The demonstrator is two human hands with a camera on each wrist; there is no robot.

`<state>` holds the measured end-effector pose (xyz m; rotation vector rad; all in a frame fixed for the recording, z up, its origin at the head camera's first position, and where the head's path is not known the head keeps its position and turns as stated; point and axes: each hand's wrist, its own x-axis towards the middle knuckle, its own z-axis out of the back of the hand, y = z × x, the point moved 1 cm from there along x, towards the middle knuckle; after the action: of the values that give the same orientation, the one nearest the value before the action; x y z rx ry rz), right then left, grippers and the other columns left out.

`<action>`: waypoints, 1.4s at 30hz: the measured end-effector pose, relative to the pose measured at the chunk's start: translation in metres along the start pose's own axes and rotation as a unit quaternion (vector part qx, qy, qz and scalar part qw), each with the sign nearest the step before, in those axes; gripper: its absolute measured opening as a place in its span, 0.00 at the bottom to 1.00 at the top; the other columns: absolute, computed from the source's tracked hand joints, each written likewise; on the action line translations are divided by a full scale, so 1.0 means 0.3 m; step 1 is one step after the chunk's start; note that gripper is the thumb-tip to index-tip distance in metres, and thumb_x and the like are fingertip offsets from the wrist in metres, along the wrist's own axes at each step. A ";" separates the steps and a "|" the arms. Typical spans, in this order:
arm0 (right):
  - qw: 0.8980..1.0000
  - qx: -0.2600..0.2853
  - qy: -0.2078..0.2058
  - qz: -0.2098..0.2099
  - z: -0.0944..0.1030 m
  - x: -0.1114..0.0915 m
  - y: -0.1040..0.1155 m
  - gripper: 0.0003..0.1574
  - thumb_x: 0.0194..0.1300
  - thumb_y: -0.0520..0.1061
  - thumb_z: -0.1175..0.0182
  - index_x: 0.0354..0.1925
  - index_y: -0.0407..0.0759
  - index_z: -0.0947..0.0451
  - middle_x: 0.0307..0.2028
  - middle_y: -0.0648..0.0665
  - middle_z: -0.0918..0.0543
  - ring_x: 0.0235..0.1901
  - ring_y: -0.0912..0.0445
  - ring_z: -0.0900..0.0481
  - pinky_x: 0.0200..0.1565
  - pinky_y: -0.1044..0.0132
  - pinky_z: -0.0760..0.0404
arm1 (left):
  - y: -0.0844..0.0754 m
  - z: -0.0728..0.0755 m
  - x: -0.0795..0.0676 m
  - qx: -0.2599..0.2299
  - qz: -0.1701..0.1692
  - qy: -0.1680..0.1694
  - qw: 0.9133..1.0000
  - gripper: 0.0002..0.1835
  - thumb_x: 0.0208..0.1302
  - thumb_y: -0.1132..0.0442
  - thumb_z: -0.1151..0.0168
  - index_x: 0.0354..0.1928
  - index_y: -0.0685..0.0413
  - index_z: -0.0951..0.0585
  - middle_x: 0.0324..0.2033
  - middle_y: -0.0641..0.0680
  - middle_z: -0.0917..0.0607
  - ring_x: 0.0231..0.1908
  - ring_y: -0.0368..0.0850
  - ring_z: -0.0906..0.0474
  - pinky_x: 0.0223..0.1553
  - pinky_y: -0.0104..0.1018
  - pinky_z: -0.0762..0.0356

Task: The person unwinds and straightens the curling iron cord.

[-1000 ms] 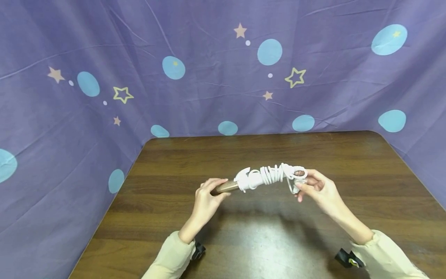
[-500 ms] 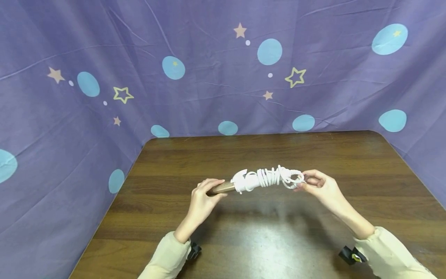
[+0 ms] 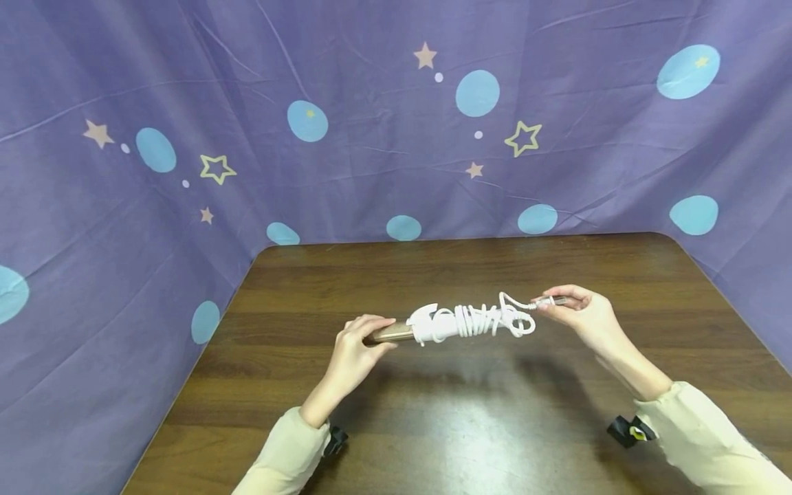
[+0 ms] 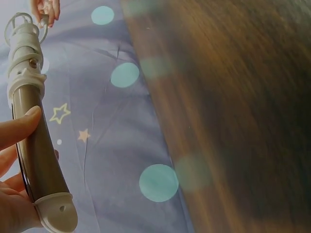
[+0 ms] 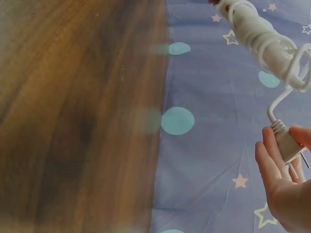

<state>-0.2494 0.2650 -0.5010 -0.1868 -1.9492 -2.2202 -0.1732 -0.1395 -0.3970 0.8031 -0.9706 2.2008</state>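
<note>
Tabletop [image 3: 322, 275] part-lost to glare; L hand [image 3: 354, 349] w/ curler [image 3: 444, 326], R hand [image 3: 590, 320] part-hiding plug [image 5: 287, 145].

Desk [image 3: 458, 385]: broad and dark brown, with a wood-grain finish streaked from side to side in the head view.
Far edge [image 3: 464, 242]: nearly straight, its corners rounded.
Side edges [image 3: 213, 344]: spreading apart toward the near side.
Glare [image 3: 476, 447]: a pale patch on the near half.
Shadows [image 3: 551, 378]: soft, beyond the glare.
Reflections [image 4: 194, 172]: blurred teal patches just inside the edge, in both wrist views.
</note>
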 end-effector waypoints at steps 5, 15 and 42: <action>0.999 -0.034 -0.012 0.010 0.004 -0.010 0.109 0.23 0.51 0.46 0.35 0.45 0.40 0.26 0.38 0.44 0.17 0.36 0.54 0.19 0.35 0.69 0.25 | 0.006 0.009 0.000 0.012 0.019 0.017 1.000 0.21 0.29 0.71 0.26 0.35 0.59 0.18 0.30 0.52 0.17 0.32 0.45 0.22 0.32 0.36 0.34; 1.000 -0.021 0.019 -0.010 -0.087 -0.135 0.544 0.10 0.54 0.38 0.38 0.37 0.40 0.24 0.31 0.55 0.16 0.33 0.63 0.20 0.35 0.74 0.27 | 0.016 0.007 -0.009 0.035 0.045 0.023 0.998 0.22 0.28 0.71 0.26 0.35 0.60 0.18 0.30 0.52 0.17 0.31 0.47 0.23 0.31 0.38 0.35; 0.993 -0.109 0.035 0.039 -0.017 -0.206 0.500 0.12 0.50 0.33 0.37 0.37 0.33 0.25 0.36 0.54 0.17 0.34 0.63 0.20 0.34 0.73 0.24 | 0.071 0.075 -0.044 0.055 0.112 -0.013 0.992 0.21 0.31 0.70 0.26 0.36 0.58 0.18 0.31 0.55 0.17 0.33 0.50 0.21 0.32 0.44 0.33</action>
<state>-0.1563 0.2448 -0.3696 -0.2078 -1.6323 -2.3511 -0.1736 -0.1727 -0.4032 0.8078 -1.0018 2.4608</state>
